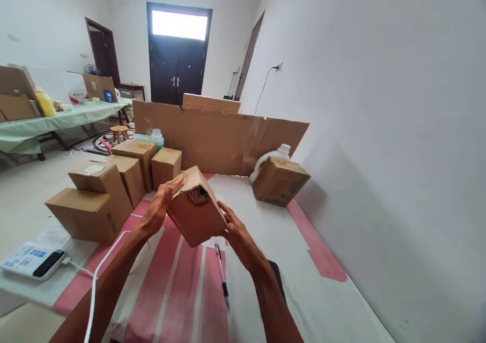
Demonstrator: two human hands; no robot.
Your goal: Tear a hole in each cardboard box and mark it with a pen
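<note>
Between my two hands a small brown cardboard box [197, 211] is held tilted above the table, with a dark hole or torn spot near its top corner. My left hand [161, 206] presses on the box's left side, fingers along the upper edge. On the lower right side, my right hand [233, 224] grips it with the fingers against the cardboard. A black-and-clear pen [222, 277] lies on the tablecloth under the box. Part of a flat black object [277, 277] shows beside my right forearm.
Several cardboard boxes [79, 201] stand along the left edge. A white device [32, 262] with a cable sits at the front left. At the back, a cardboard panel [216, 140] stands upright; another box [281, 181] and a white jug [283, 151] are at the right, near the wall.
</note>
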